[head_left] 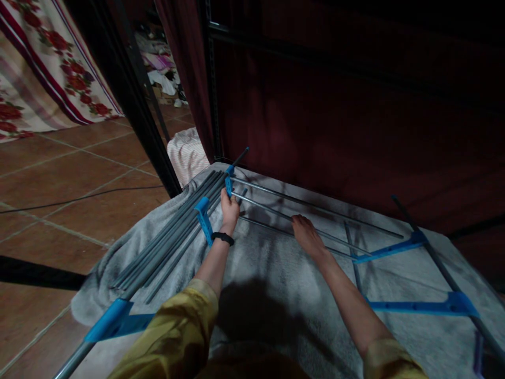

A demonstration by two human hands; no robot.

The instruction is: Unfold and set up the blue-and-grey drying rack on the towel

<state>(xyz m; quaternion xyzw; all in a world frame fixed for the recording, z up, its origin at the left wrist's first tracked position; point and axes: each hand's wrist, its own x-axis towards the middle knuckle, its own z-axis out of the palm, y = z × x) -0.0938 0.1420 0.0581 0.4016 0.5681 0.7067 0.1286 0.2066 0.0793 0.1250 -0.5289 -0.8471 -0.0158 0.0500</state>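
Observation:
My left hand (229, 209), with a black band at the wrist, is closed around the lower end of a blue plastic bracket (228, 181) where thin metal rods meet it. Farther right, my right hand (306, 232) is closed on the middle rod (268, 208), its fingertips partly hidden. A second rod (315, 203) runs behind it and a third rod (264, 225) in front. Another blue bracket (204, 218) stands just left of my left wrist. At the right, a blue bracket (390, 249) on a dark tube (440, 266) lies near the rods' far ends.
Several loose grey tubes (173, 231) lie in a bundle at the left of the grey blanket (272, 284). More blue brackets sit at the lower left (114, 318) and lower right (422, 306). Black metal posts (134, 100) and a dark red curtain (315, 121) border the surface.

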